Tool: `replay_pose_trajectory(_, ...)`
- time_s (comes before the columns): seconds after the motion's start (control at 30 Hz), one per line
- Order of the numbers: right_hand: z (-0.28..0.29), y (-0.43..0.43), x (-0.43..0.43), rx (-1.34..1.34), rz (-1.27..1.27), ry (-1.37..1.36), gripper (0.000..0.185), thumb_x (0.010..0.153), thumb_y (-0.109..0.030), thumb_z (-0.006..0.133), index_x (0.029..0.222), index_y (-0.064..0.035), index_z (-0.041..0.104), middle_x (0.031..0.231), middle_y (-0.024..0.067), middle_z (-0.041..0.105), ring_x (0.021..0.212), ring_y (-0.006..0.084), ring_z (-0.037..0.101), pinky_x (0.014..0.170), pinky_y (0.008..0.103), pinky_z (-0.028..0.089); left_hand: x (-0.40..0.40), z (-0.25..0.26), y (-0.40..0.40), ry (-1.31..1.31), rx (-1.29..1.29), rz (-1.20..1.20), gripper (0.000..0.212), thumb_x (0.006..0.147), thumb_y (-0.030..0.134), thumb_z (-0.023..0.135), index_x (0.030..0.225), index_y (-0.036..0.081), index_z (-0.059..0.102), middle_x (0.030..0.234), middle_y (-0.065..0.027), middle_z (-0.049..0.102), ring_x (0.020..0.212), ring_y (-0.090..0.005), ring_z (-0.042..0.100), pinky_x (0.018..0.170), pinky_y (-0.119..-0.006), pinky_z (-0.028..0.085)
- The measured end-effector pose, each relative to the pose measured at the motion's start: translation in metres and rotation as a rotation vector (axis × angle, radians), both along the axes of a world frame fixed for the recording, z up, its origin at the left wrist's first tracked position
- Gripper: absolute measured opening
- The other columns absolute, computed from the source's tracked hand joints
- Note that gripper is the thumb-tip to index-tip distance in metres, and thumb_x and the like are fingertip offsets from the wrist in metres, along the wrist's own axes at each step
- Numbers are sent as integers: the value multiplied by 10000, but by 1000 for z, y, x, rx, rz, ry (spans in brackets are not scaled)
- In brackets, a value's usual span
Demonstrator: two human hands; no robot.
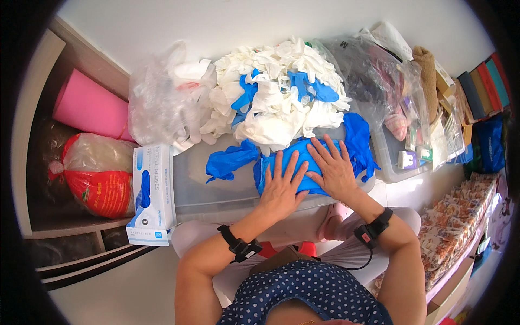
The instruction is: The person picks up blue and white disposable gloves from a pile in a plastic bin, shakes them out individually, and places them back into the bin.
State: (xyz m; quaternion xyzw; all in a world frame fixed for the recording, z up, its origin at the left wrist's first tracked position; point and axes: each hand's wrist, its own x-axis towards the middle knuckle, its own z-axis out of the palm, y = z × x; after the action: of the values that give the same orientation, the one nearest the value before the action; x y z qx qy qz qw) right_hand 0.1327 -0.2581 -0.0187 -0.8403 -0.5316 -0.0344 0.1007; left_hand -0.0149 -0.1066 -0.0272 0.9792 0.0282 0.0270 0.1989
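Observation:
Both palms lie flat on a stack of light blue nitrile gloves (312, 187) at the front of a translucent plastic storage box (195, 185). My left hand (283, 185) covers the stack's left part, fingers spread. Over its right part rests my right hand (334, 172), fingers also apart. Neither hand grips anything. A darker blue glove (231, 161) lies crumpled left of the stack, and more dark blue gloves (358, 140) bunch up to its right. Behind is a large heap of white gloves (280, 109) with some blue ones (313, 86) mixed in.
A printed nitrile glove box (159, 178) stands at the left, near a clear plastic bag (166, 97). A shelf holds a pink roll (91, 105) and a red-and-clear bag (99, 178). To the right, a clear bin (386, 172) carries bags and small packets. A floral cloth (451, 215) lies beyond.

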Motion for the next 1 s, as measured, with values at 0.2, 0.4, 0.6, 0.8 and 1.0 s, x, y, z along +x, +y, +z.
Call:
replay_pose_trajectory(0.2,-5,1,5,-5,13,54,698,973,-537,521,1526,-121,434,1612,77,366,1506,336,289,1204,570,199,3,3,1,35,0,-5,792,878,374,723,1540,86,396,1660,-202,164,1495,-500,146,1130,-708,212)
replay_pose_trajectory(0.4,-7,0,3,4,-55,84,729,939,-531,587,1524,-122,439,1611,134,352,1509,360,270,1209,575,185,-4,3,6,19,-6,-4,821,876,379,724,1546,62,371,1651,-230,172,1502,-494,146,1148,-687,198)
replay_pose_trajectory(0.6,-6,-1,3,-3,-70,39,726,924,-537,612,1518,-149,455,1602,140,364,1499,404,263,1197,589,202,-4,6,6,33,-5,-4,826,876,375,724,1549,57,364,1652,-236,167,1506,-491,140,1162,-680,163)
replay_pose_trajectory(0.8,-8,0,6,7,-55,74,720,930,-548,601,1518,-159,456,1598,139,369,1499,400,265,1194,598,199,-6,5,7,22,2,-12,812,882,378,717,1540,44,378,1648,-240,179,1509,-483,141,1169,-669,160)
replay_pose_trajectory(1.0,17,-1,-4,11,-64,2,716,933,-578,585,1500,-154,485,1585,148,381,1505,384,262,1192,635,130,-5,16,10,-121,-66,7,638,901,336,696,1406,-15,523,1533,-249,391,1454,-435,301,1152,-632,251)
